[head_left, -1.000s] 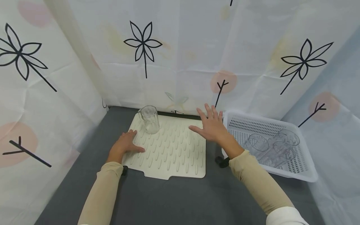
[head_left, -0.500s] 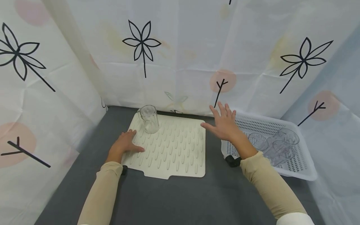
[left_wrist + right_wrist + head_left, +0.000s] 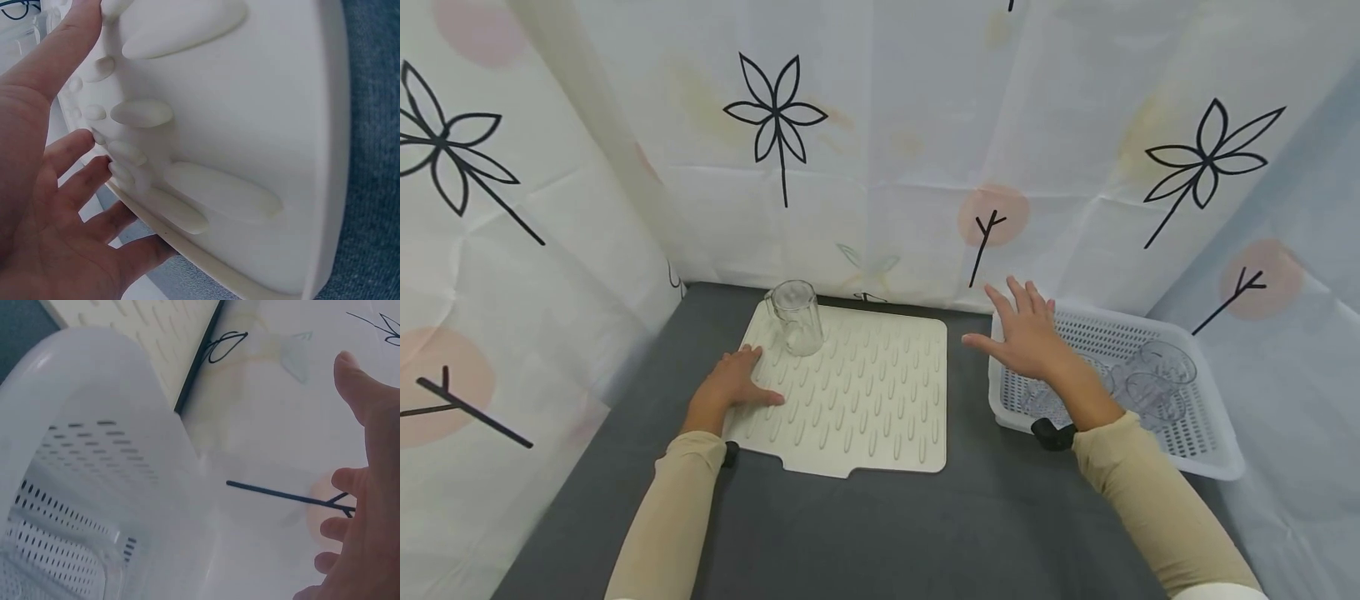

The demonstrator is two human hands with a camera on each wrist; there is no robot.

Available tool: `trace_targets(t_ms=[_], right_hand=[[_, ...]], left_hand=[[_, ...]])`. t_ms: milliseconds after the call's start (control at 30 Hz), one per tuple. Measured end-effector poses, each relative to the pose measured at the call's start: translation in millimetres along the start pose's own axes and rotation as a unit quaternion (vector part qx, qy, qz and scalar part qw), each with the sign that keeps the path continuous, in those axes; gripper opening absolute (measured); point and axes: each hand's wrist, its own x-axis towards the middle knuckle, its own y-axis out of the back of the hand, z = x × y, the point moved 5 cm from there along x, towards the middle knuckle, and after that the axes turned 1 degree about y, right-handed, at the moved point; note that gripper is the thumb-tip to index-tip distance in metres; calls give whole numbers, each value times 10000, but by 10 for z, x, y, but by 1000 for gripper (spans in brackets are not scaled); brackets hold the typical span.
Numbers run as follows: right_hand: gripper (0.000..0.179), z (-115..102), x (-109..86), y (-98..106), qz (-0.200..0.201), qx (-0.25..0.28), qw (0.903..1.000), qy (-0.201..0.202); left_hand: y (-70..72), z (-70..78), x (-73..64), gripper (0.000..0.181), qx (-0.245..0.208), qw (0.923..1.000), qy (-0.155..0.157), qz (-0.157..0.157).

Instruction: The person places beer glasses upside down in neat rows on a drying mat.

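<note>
Head view: R hand (image 3: 1026, 333) + forearm block part of basket (image 3: 1217, 412) & the glasses (image 3: 1153, 390) in it; exact no. of glasses unclear, outlines overlap. L hand (image 3: 733, 382) covers a bit of mat's (image 3: 865, 400) edge. Both sleeves (image 3: 673, 508) cut at btm. L wrist cam: hand cropped at L side, thumb runs off top; mat too. Clear glass (image 3: 22, 40) in top corner cropped, blurry. R wrist cam: basket cropped L & btm, hand cropped R.

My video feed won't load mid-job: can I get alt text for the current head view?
The right hand hovers, fingers spread, at the left end of a basket holding clear glasses. The left hand rests on the left edge of a pale mat, with a clear mug at its back left.
</note>
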Motion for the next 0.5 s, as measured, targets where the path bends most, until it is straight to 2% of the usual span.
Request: trace_targets(t_ms=[233,500], right_hand=[[94,121,-110,63,-64,55,9999,59],[96,270,-262,77,-323,31,9995,-30]], left_hand=[[-11,-14,11,127,8,10000,42,8],[2,-27,12,127,-53,10000,49,-7]])
